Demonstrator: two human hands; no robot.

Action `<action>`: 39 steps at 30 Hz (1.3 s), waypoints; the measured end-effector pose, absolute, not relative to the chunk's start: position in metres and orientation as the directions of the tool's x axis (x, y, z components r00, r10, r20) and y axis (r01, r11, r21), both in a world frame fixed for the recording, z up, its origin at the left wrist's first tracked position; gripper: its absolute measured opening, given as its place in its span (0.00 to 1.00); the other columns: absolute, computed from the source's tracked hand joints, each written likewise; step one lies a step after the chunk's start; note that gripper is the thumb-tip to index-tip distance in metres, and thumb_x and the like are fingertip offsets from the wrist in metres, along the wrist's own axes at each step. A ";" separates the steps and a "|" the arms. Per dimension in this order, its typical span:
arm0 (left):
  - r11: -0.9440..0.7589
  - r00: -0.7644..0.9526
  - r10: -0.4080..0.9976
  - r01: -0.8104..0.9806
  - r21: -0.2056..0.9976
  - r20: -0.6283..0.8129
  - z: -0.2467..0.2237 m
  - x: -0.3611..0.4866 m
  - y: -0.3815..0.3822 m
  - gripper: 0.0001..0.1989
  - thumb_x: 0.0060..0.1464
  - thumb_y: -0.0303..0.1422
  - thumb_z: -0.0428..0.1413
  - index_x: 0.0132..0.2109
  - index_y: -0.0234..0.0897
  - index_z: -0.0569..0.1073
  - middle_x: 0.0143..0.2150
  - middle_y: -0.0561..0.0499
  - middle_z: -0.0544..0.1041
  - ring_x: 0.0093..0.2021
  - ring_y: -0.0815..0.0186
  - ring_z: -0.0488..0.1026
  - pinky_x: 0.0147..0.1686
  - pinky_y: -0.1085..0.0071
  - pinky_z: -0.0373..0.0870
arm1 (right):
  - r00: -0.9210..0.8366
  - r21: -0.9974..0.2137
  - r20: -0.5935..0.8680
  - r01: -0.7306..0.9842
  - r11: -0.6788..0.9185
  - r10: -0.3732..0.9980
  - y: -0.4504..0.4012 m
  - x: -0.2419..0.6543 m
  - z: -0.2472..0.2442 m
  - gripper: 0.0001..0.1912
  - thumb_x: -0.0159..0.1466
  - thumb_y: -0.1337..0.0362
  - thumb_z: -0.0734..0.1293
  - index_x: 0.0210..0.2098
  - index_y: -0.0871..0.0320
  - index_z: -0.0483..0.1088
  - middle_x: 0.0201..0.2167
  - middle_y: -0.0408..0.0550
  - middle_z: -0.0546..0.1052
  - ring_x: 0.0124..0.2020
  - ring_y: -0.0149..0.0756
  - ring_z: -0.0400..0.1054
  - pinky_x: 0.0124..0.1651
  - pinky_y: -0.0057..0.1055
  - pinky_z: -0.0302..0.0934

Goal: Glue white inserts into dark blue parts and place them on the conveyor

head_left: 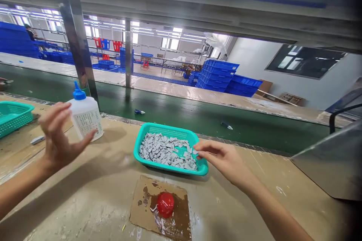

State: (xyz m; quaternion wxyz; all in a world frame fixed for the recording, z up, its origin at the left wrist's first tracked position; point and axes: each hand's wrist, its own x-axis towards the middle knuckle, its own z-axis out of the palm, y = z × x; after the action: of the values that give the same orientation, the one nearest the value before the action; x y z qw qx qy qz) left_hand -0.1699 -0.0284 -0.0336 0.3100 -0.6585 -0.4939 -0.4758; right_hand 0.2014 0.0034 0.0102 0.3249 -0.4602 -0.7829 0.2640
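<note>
Right hand (226,160) half-curled at rim of teal basket (169,131), near table's far edge; can't tell if pinching. Grey pieces (161,152) in there: light, stiff, tiny, take by edges. Left hand (58,137) open, by white squeeze bottle (86,116).

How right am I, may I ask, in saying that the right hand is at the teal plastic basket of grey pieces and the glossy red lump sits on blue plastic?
Not quite: the head view shows the glossy red lump on brown cardboard, not blue plastic. The right hand at the teal plastic basket stands.
</note>
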 end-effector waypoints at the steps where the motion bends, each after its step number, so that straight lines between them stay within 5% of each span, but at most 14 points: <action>1: -0.381 0.194 0.334 0.923 -0.056 0.923 -0.030 -0.156 -0.023 0.33 0.47 0.31 0.56 0.57 0.50 0.49 0.60 0.50 0.49 0.58 0.53 0.52 0.51 0.49 0.54 | -0.323 -0.758 0.275 0.507 0.411 0.906 -0.002 0.204 0.012 0.09 0.53 0.59 0.65 0.26 0.59 0.71 0.29 0.50 0.74 0.29 0.37 0.68 0.30 0.30 0.65; 3: -0.514 0.406 0.463 0.847 -0.134 0.788 -0.028 -0.129 0.005 0.22 0.50 0.25 0.50 0.52 0.47 0.58 0.56 0.51 0.58 0.56 0.58 0.55 0.54 0.52 0.52 | -0.239 -0.832 0.250 0.443 0.334 0.938 -0.011 0.206 0.012 0.09 0.49 0.58 0.69 0.24 0.58 0.72 0.25 0.49 0.73 0.24 0.34 0.66 0.25 0.28 0.64; 6: -0.379 0.241 0.880 0.875 0.300 0.409 -0.035 -0.103 0.078 0.22 0.49 0.21 0.47 0.52 0.38 0.62 0.58 0.44 0.56 0.59 0.58 0.51 0.55 0.59 0.52 | -0.142 -0.899 0.152 0.391 0.196 0.978 -0.021 0.206 0.005 0.11 0.46 0.57 0.71 0.24 0.58 0.72 0.18 0.45 0.70 0.17 0.30 0.62 0.20 0.27 0.61; 8: -0.266 0.121 0.931 0.872 0.412 0.345 -0.043 -0.098 0.124 0.22 0.48 0.21 0.48 0.52 0.33 0.63 0.60 0.37 0.53 0.60 0.50 0.47 0.54 0.53 0.50 | -0.066 -0.929 0.098 0.351 0.115 0.993 -0.028 0.208 -0.002 0.13 0.44 0.57 0.72 0.24 0.59 0.72 0.16 0.45 0.70 0.17 0.31 0.62 0.20 0.28 0.62; 11: -0.165 0.004 0.961 0.809 0.564 0.276 -0.050 -0.102 0.167 0.15 0.50 0.25 0.50 0.47 0.28 0.67 0.54 0.36 0.62 0.56 0.49 0.55 0.51 0.48 0.52 | 0.043 -0.950 0.025 0.311 0.010 0.999 -0.037 0.214 -0.012 0.16 0.44 0.56 0.73 0.27 0.61 0.73 0.17 0.47 0.73 0.19 0.34 0.66 0.24 0.30 0.64; 14: -0.122 -0.062 0.973 0.683 0.721 0.223 -0.047 -0.104 0.176 0.12 0.51 0.31 0.52 0.43 0.30 0.68 0.48 0.44 0.67 0.51 0.58 0.62 0.50 0.52 0.58 | 0.110 -0.958 -0.038 0.278 -0.068 0.993 -0.042 0.221 -0.020 0.19 0.43 0.56 0.73 0.29 0.63 0.73 0.19 0.49 0.75 0.22 0.36 0.69 0.29 0.32 0.67; 18: -0.150 -0.119 0.968 0.423 0.893 0.219 -0.028 -0.087 0.155 0.10 0.54 0.26 0.47 0.43 0.28 0.67 0.43 0.43 0.69 0.46 0.62 0.67 0.46 0.62 0.66 | 0.118 -0.959 -0.076 0.263 -0.105 0.990 -0.042 0.222 -0.025 0.20 0.42 0.56 0.73 0.29 0.64 0.72 0.21 0.51 0.76 0.24 0.37 0.70 0.32 0.33 0.68; 22: -0.189 -0.054 0.979 0.106 0.976 0.195 -0.008 -0.065 0.103 0.09 0.55 0.27 0.46 0.41 0.29 0.68 0.42 0.44 0.70 0.43 0.68 0.69 0.47 0.70 0.68 | 0.084 -0.937 -0.052 0.341 -0.078 0.995 -0.041 0.218 -0.027 0.18 0.45 0.55 0.72 0.28 0.63 0.70 0.20 0.49 0.74 0.22 0.35 0.68 0.28 0.31 0.66; 26: -0.026 0.142 0.987 -0.321 0.947 0.076 -0.002 -0.052 0.043 0.09 0.48 0.25 0.54 0.39 0.31 0.71 0.37 0.47 0.71 0.40 0.67 0.70 0.50 0.66 0.65 | 0.039 -0.933 0.033 0.359 0.017 0.999 -0.053 0.206 -0.027 0.14 0.47 0.57 0.71 0.28 0.60 0.69 0.19 0.44 0.69 0.21 0.31 0.64 0.24 0.27 0.62; 32: 0.191 0.386 0.921 -0.349 0.918 -0.045 -0.014 -0.040 0.002 0.10 0.47 0.24 0.55 0.39 0.34 0.73 0.35 0.51 0.74 0.37 0.68 0.73 0.49 0.63 0.65 | -0.233 -0.896 -0.016 0.435 0.090 0.972 -0.072 0.170 -0.030 0.08 0.51 0.60 0.67 0.28 0.59 0.70 0.22 0.44 0.68 0.23 0.29 0.62 0.26 0.26 0.61; 39: 0.126 0.453 0.892 -0.283 0.951 0.017 -0.016 -0.043 -0.001 0.08 0.44 0.27 0.58 0.35 0.31 0.74 0.36 0.48 0.75 0.38 0.69 0.72 0.46 0.67 0.65 | -0.345 -0.811 -0.110 0.573 0.116 0.932 -0.064 0.154 -0.031 0.08 0.54 0.61 0.64 0.29 0.59 0.70 0.24 0.45 0.69 0.25 0.31 0.61 0.27 0.26 0.59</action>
State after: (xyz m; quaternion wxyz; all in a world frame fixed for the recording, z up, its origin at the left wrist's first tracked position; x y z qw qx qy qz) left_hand -0.0430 -0.0008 -0.0161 -0.6869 -0.5045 -0.3018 -0.4274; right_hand 0.1542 -0.0642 -0.0310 0.2219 -0.5274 -0.7133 0.4047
